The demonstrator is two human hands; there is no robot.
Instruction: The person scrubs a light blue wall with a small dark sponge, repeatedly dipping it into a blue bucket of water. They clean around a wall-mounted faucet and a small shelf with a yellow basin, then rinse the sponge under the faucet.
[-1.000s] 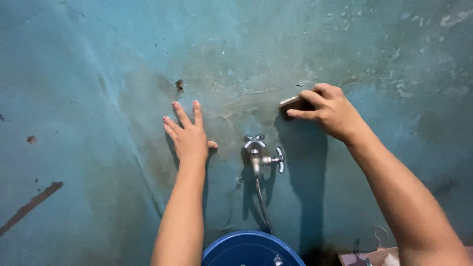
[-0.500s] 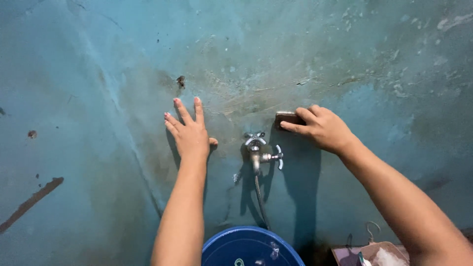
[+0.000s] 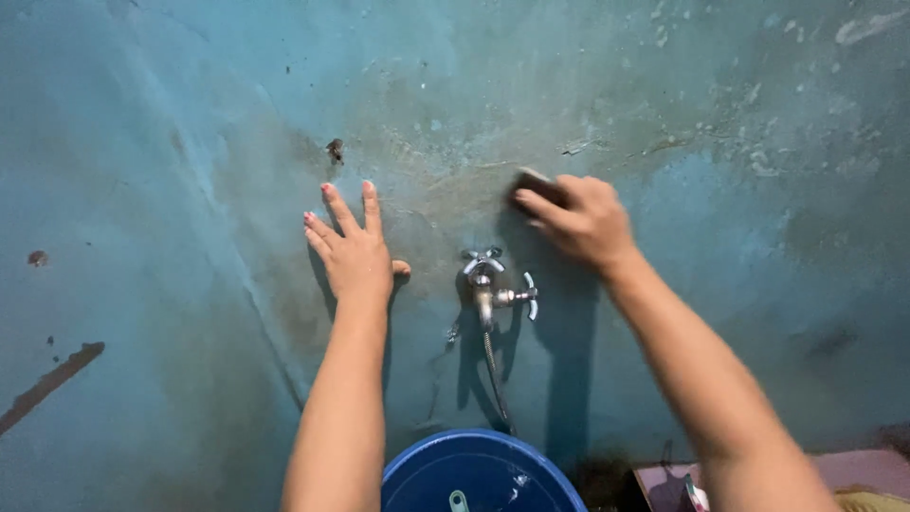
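While pressed flat, scrub pad (image 3: 527,185) above tap (image 3: 488,280).

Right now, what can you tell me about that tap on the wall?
The tap is shiny silver metal, fixed to the stained blue wall. It has a cross handle on top and a second one on its right side. A thin hose hangs from it towards the blue bucket. Neither hand touches it.

Tap (image 3: 490,284) on wall (image 3: 171,142), bucket (image 3: 474,474) below, hose (image 3: 493,379) between.
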